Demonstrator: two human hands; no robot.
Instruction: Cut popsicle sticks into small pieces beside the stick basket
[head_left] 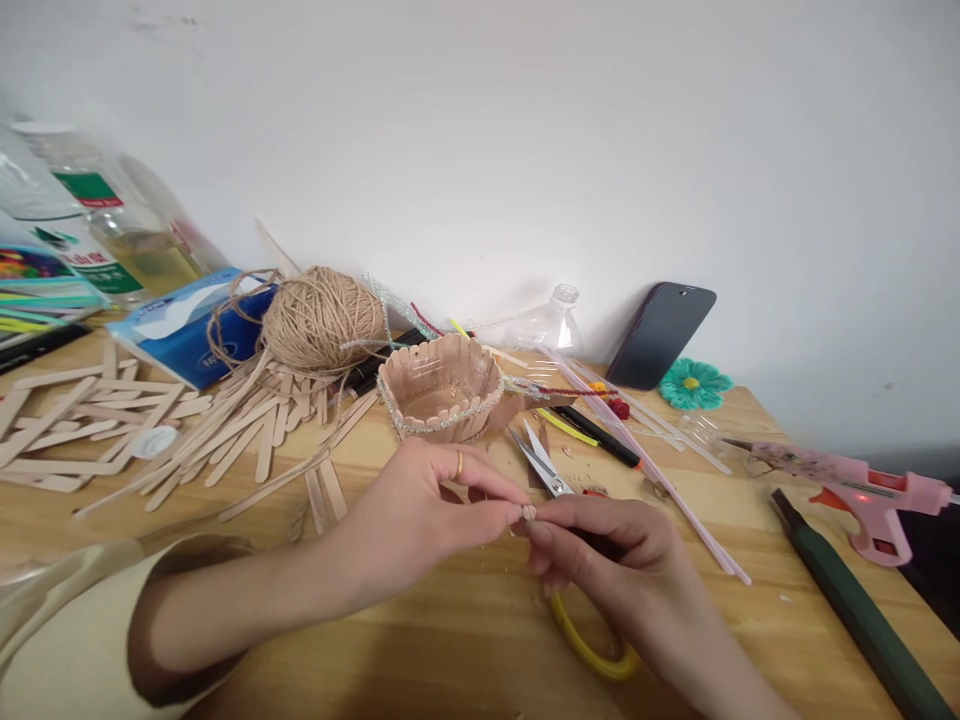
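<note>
Between my fingertips is a small pale wooden piece (529, 512), which looks like a cut-off craft stick end. My left hand (442, 500), with a ring on one finger, pinches it from the left. From the right, the thumb and forefinger of my right hand (622, 560) are closed on it too. Below the right hand lie scissors (553, 477) with yellow handles, their blades apart and part of them hidden. Just beyond my hands stands a basket-like container (442, 425) made of short wooden stick pieces, with a sparkly silver trim around its side.
Many craft sticks (262, 445) and a ball of twine (322, 318) lie at left, by a blue tissue pack (217, 330). At right are a pink glue gun (862, 490) with a red light, a dark green tool (847, 590), a phone (660, 335) and a teal flower (694, 384).
</note>
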